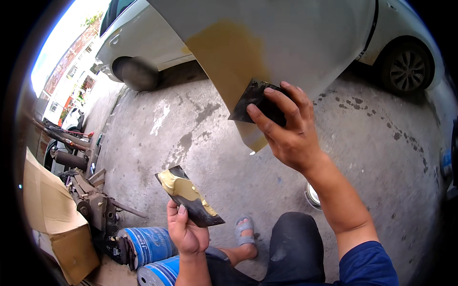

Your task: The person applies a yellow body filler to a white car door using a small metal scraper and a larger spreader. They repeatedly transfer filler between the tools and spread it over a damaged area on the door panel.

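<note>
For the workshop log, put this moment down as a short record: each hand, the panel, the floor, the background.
Left hand: the left hand holds a dark plate bearing yellowish putty
Right hand: the right hand grips a black spreader at the panel; contact unclear
Panel: pale panel with a tan patch
Floor: grey floor, dark-spotted; blue cans and a cardboard box at left
Background: white bodywork, a wheel at right

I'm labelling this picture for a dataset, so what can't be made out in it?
All in the head view:
Part of the dark spreader: covered by the right hand.
Most fingers of the left hand: behind the putty-smeared plate.
Top of the pale panel: cut off by the upper edge.
Wheel at left: blurred.
Part of the round can: behind the right forearm.
</note>
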### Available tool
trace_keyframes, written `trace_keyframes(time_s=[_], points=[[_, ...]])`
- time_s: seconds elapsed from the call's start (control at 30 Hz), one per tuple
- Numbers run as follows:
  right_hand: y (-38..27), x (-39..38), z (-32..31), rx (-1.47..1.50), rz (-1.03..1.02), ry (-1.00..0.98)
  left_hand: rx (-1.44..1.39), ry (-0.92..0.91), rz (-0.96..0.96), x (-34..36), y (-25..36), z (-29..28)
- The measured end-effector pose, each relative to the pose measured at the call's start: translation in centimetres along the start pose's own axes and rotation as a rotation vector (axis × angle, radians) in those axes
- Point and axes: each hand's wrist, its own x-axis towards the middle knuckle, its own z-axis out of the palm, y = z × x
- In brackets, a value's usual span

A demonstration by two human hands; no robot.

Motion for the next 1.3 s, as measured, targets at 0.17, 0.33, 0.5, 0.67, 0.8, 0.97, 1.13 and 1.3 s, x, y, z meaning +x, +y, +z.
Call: trace_keyframes(time_s=[0.17,0.33,0.5,0.67,0.8,0.97,1.13,1.3], points=[[-0.2,-1.9,0.5,-0.019,0.027,-0.035,0.003,-0.013,-0.006,-0.1,-0.1,-0.2],[-0.4,-4.1,1.6,0.008,0.077,-0.042,0.017,-0.021,-0.007,-0.1,-0.4,-0.6],[-0.7,-5.8,2.2,0.017,0.102,-0.045,0.029,-0.012,-0.017,-0.2,-0.8,-0.2],[-1.4,-8.0,2.1,0.013,0.168,-0.116,0.048,-0.016,-0.037,0.0,-1.4,0.0],[-4.5,-8.2,-0.7,0.186,0.336,-0.218,0.023,-0.004,-0.062,-0.4,-1.8,0.8],[-8.9,-7.8,-6.0,1.45,0.502,-0.429,0.009,-0.015,-0.081,-1.0,-2.7,2.0],[-6.0,-8.7,-4.6,0.69,0.272,-0.448,0.026,-0.034,-0.049,-0.4,-2.2,1.3],[-1.5,-0.5,-4.1,0.186,0.244,-0.109,0.006,-0.045,-0.037,-0.2,-2.0,1.9]])
